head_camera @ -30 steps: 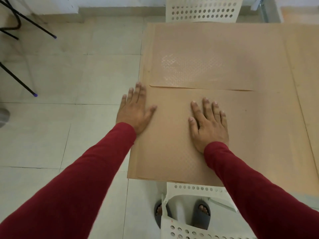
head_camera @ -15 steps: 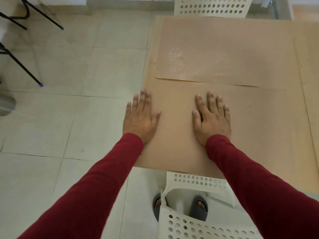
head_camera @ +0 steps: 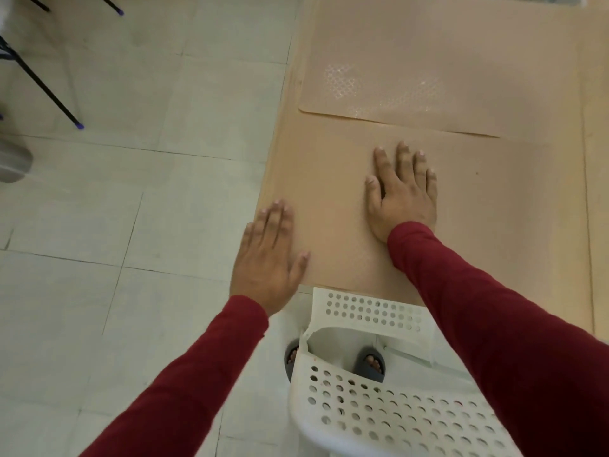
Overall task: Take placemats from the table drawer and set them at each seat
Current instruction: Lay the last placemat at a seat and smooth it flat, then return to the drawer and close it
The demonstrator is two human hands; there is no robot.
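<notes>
From the head view, the right hand (head_camera: pixel 403 196) lies flat with straight, slightly spread fingers (head_camera: pixel 404 161) on the near placemat (head_camera: pixel 494 199), which covers the table (head_camera: pixel 598 159) at this seat. The left hand (head_camera: pixel 268 255) has its fingers together and straight at that mat's left edge. Beyond the right fingertips lies a second placemat (head_camera: pixel 445 67); below both wrists stands a white perforated chair (head_camera: pixel 379 407).

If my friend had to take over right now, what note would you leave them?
Left hand: open, fingers straight, at the table's left edge.
Right hand: open, flat on the near placemat.
Far placemat: already flat on the table at the opposite seat.
Done: two mats down.
Left: square up the near one above the white chair; other seats are out of view.
</notes>
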